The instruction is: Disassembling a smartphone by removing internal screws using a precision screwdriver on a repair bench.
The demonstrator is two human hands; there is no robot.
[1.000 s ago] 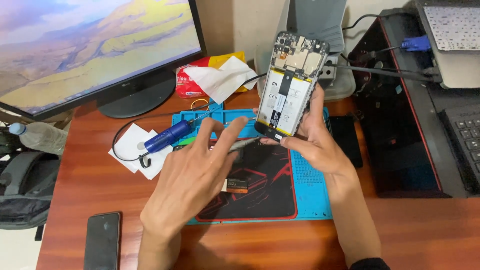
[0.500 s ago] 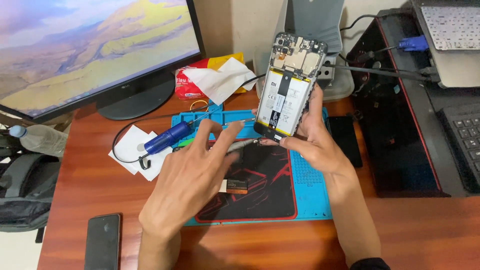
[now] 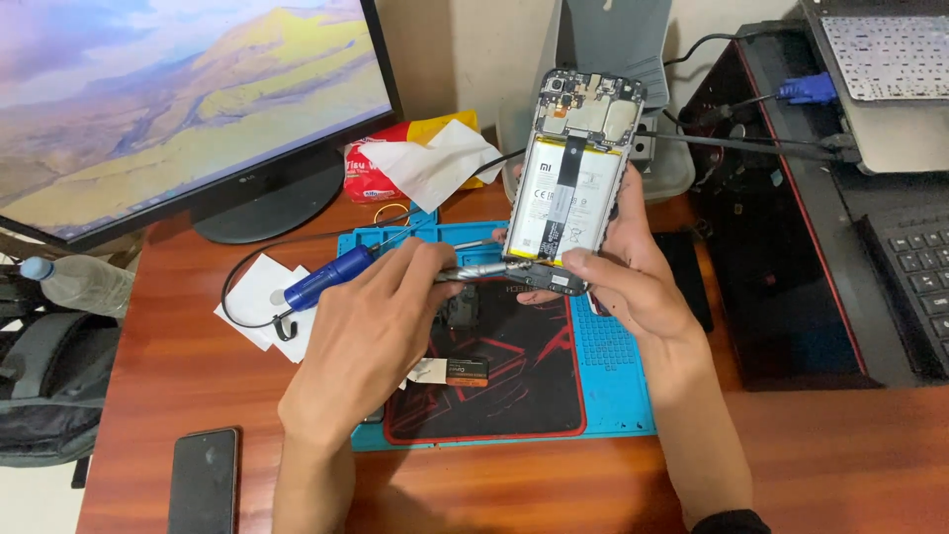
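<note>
The phone (image 3: 571, 188) is standing upright above the blue mat (image 3: 613, 381), back cover already off, battery still in. The right hand (image 3: 618, 272) is gripping its lower end; the left hand (image 3: 371, 341) is pinching a screwdriver (image 3: 473, 272) against the bottom edge.

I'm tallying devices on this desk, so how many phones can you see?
2. An opened phone with its back off, held upright in the right hand; a dark phone lying flat at the desk's near-left corner. Others may be hidden.
</note>
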